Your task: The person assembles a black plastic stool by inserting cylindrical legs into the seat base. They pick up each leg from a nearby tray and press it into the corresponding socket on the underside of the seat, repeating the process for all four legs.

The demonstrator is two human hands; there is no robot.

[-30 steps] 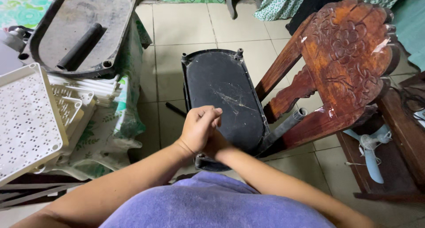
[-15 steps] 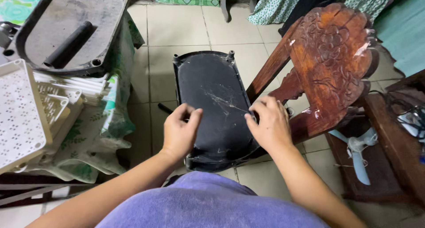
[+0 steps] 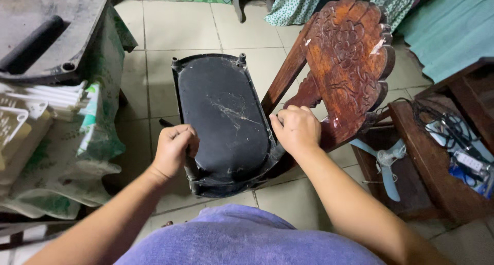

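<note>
1. While we look down, our left hand (image 3: 174, 147) is clenched on the left rim of the black oval plastic panel (image 3: 221, 115), its grip grasping the edge.
2. Our right hand (image 3: 296, 129) curls over the panel's right rim, fingers closed on it.
3. We see the panel standing tilted on the tiled floor (image 3: 170, 28), leaning against the carved wooden chair (image 3: 345, 64).
4. We note a small blue fan blade (image 3: 385, 159) lying to the right.

No screens, signs or labels are visible. One package-like item is present: a soft bundle wrapped in green-and-white patterned plastic (image 3: 98, 136), resting at the left edge of the view, below a stack of white plastic trays (image 3: 46, 97). Its markings are illegible.
</note>
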